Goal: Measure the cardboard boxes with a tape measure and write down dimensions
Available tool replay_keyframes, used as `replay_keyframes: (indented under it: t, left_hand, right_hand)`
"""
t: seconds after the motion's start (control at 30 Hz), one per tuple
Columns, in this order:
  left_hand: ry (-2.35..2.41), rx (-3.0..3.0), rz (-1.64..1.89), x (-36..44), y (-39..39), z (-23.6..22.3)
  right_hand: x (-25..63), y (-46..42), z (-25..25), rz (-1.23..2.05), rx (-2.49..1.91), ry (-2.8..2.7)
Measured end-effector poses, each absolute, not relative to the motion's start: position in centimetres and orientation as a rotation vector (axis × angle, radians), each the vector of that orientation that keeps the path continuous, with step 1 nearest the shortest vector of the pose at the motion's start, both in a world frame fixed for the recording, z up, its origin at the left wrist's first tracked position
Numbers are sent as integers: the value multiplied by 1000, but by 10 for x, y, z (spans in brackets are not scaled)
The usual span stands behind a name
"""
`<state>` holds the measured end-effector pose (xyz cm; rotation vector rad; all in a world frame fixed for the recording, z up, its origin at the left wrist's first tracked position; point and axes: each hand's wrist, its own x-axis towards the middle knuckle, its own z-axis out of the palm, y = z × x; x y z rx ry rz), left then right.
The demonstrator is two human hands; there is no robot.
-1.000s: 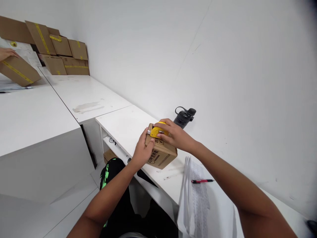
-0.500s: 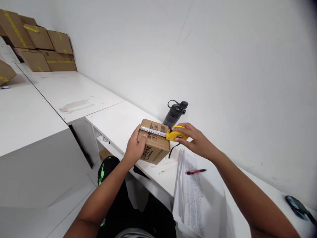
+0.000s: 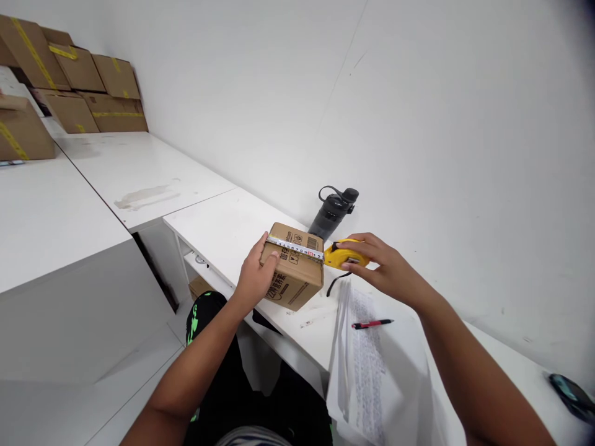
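A small brown cardboard box (image 3: 297,282) with dark printing stands on the white desk. My left hand (image 3: 257,272) grips its left side, thumb on the top, with the end of the tape blade under or beside the fingertips. In my right hand (image 3: 379,263) is a yellow tape measure (image 3: 341,254), held just off the box's right edge. Its white blade (image 3: 297,248) runs across the top of the box between my two hands. The strap of the tape measure hangs below the case.
A dark water bottle (image 3: 333,214) stands behind the box by the wall. Right of the box lie papers (image 3: 360,371) with a red and black pen (image 3: 372,324) on them. A dark device (image 3: 574,396) is at the far right. Taped cartons (image 3: 116,114) are stacked at the back left.
My right hand has drawn the tape measure rightward, so more blade shows and the case now sits off the box's edge. My left hand keeps its grip on the box.
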<state>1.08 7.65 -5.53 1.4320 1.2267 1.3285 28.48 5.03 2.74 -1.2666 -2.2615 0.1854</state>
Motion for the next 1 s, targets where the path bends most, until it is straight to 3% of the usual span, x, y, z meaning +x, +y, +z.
replay_keyframes:
  t: [0.5,0.8,1.0]
  left_hand:
    - [1324,1622,1332,9,79,-54]
    - [1392,1732,1203,-12,93,-25]
    - [1143,1502,1135,-16,122,-24]
  right_hand:
    - [292,39,15,152,-1328,-2227]
    - [285,43,22,184,-1293,-2267]
    - [284,42,21,186,-1319,-2256]
